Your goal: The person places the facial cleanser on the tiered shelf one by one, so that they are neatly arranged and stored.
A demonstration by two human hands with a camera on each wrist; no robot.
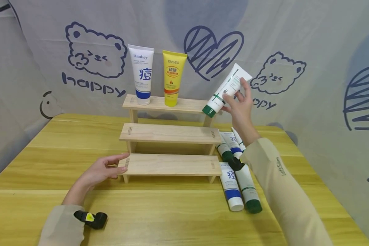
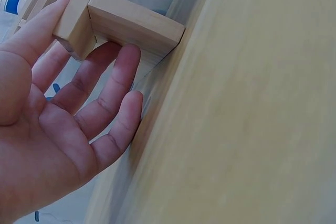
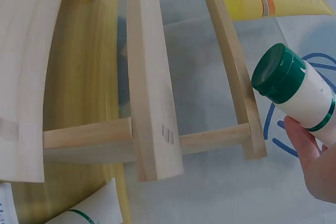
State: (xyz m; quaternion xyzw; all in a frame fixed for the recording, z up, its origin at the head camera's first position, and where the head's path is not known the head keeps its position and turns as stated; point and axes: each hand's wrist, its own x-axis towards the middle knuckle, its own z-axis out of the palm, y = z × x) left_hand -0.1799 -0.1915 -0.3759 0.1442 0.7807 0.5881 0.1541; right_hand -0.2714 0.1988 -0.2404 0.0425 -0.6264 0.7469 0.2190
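Note:
My right hand [image 1: 243, 111] pinches a white squeeze tube with a green cap [image 1: 232, 84], tilted cap-down at the right end of the top step of a three-step wooden display stand [image 1: 172, 132]. In the right wrist view that green cap [image 3: 279, 73] is beside the top board. My left hand [image 1: 99, 171] grips the left end of the lowest step, its fingers curled at the end of the board [image 2: 137, 22] in the left wrist view. A white tube with a blue band [image 1: 142, 73] and a yellow tube [image 1: 173, 77] stand cap-down on the top step.
Right of the stand, several tubes lie on the wooden table [image 1: 160, 212], among them a blue-banded white tube [image 1: 230, 186] and a green-capped tube [image 1: 249, 188]. The right forearm passes over this group. A printed grey cloth [image 1: 153, 20] hangs behind the table.

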